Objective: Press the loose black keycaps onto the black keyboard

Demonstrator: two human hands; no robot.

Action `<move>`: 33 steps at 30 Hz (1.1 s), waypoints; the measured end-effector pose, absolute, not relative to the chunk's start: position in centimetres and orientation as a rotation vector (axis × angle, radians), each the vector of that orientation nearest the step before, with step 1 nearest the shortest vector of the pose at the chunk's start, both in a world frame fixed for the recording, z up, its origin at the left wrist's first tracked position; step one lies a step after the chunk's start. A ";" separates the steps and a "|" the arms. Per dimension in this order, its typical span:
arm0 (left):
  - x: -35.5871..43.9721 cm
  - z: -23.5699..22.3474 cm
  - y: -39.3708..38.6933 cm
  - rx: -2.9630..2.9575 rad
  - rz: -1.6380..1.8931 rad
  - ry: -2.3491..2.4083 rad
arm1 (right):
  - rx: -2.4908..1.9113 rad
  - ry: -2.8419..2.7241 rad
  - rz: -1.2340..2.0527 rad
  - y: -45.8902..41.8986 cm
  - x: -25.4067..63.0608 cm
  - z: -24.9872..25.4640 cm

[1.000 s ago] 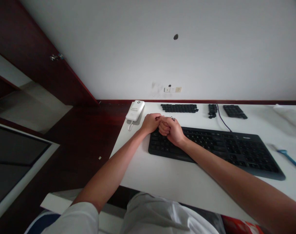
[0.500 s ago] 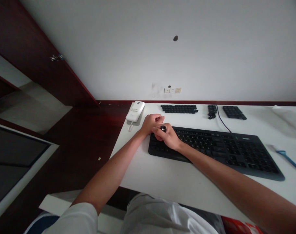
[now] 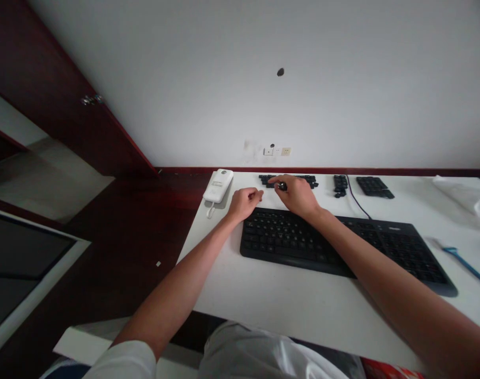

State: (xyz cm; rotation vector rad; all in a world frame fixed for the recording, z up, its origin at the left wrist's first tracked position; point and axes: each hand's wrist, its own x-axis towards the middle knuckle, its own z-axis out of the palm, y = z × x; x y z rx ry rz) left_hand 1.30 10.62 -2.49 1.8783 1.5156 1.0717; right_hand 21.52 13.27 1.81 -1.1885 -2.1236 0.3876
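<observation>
Right hand [image 3: 299, 196] now by rear keycaps [image 3: 267, 180].

One long black plastic keyboard [image 3: 295, 239], three clusters of small black keycaps [image 3: 374, 186] and one small shiny dark object [image 3: 282, 186] are showing around centre and right; one rounded white plastic device [image 3: 218, 187] is lying upper left of centre; one slim blue-handled tool [image 3: 468, 267] is lying far right.

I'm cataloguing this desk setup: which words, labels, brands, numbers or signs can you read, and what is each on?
No text is clearly readable.
White device: small printed lines and a round mark, too small to read.
Black keyboard: key legends and upper-right logo, too small and blurred.
</observation>
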 end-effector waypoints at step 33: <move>0.9 -2.8 10.9 1.870 1.055 1.530 | -1.341 -2.530 0.197 17.6 21.1 0.5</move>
